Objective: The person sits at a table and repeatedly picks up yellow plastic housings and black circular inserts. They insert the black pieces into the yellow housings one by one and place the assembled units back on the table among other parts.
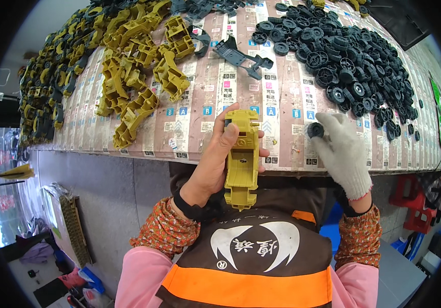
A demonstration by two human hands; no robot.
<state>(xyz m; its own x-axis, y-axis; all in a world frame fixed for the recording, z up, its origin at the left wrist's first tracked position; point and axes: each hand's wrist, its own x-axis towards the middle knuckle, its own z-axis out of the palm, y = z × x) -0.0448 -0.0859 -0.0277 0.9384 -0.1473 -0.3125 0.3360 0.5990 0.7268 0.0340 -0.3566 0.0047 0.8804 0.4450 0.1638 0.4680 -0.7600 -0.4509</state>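
Observation:
A yellow plastic toy truck body is gripped in my bare left hand, my thumb lying over its upper end. It stands lengthwise over the table's front edge, its long hollow bed facing up. My right hand, in a white knit glove, is at the table's front right, its fingertips closed on a black toy wheel. A large heap of black wheels lies beyond that hand. Past the truck body, a dark grey toy chassis part lies alone on the table.
Loose yellow truck bodies lie left of centre. At the far left is a big pile of yellow-and-dark assembled pieces. More dark chassis parts lie at the back. The table has a printed covering. Red stools stand below right.

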